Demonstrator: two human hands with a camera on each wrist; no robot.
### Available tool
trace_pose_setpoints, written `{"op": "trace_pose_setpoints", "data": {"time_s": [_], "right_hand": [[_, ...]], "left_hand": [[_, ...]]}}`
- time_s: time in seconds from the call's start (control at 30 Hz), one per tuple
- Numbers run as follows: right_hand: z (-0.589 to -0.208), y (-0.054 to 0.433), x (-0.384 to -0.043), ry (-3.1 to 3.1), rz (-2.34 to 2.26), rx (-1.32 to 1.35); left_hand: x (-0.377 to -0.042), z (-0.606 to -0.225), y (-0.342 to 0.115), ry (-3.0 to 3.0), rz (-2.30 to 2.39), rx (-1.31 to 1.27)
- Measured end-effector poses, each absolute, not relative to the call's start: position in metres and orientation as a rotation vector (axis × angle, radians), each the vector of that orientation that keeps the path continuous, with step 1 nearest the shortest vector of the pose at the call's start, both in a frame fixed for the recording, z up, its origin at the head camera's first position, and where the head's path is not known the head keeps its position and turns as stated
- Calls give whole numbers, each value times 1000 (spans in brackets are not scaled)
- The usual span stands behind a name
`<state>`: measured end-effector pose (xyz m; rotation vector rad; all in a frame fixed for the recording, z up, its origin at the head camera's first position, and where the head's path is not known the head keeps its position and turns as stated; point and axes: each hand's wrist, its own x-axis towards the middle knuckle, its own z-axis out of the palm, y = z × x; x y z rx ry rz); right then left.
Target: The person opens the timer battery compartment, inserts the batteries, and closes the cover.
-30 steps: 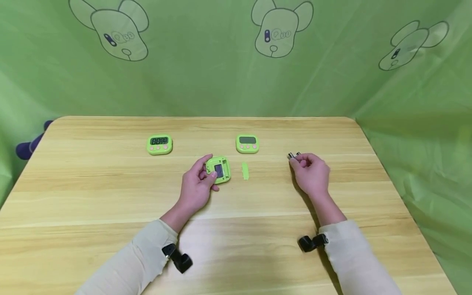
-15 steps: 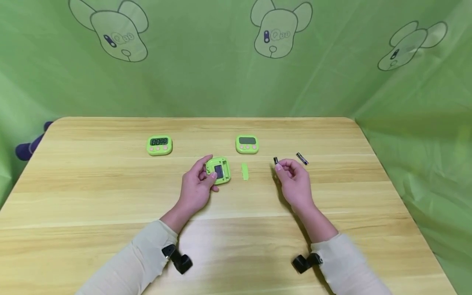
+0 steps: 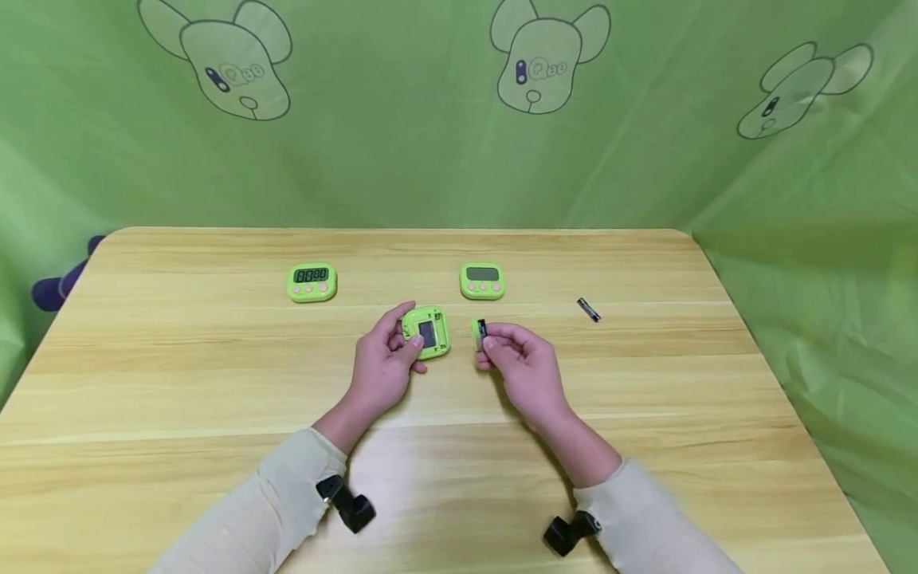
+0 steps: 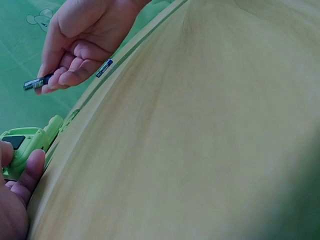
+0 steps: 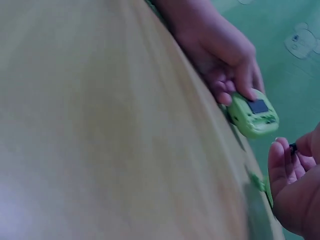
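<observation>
My left hand (image 3: pixel 378 365) grips the green timer (image 3: pixel 432 330); near it, my right hand (image 3: pixel 529 373) pinches a battery (image 3: pixel 482 328) over the counter (image 3: pixel 459 486). I judge that narrow fingertip hold could let the battery slip and roll.

Left sleeve (image 3: pixel 254 506): pale beige, wrinkled cloth, lower left of the frame
Right sleeve (image 3: pixel 656 522): same beige, lower right
Left wrist camera (image 3: pixel 347 504): black, stubby, rounded
Right wrist camera (image 3: pixel 566 534): matching black
Left grip (image 3: pixel 383 357): bare
Right grip (image 3: pixel 527 371): bare
</observation>
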<state>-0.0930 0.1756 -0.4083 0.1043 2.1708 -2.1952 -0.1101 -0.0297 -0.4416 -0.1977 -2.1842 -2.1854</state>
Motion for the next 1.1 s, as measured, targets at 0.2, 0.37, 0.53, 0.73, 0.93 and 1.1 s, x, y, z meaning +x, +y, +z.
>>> {"op": "trace_pose_setpoints", "data": {"time_s": [0.2,0.37,0.53,0.73,0.93,1.1], "right_hand": [[-415,160,-90,2148,-2204,35],[-421,150,-92,2144,-2215,-4],[-424,145,-93,2187,-2231,-13],[-426,142,-95,2197,-2250,-67],[-428,140,-96,2208,-2262,-87],[-430,140,-97,2230,-2253,-57]], "left_hand": [[-110,-441,-30,-2183,-2186,-201],[-110,-441,-30,-2185,-2196,-199],[-110,-440,-29,-2191,-2186,-199],[-111,-441,-29,-2182,-2184,-209],[-110,-442,-29,-2182,-2191,-210],[-110,-442,-29,-2179,-2191,-200]]}}
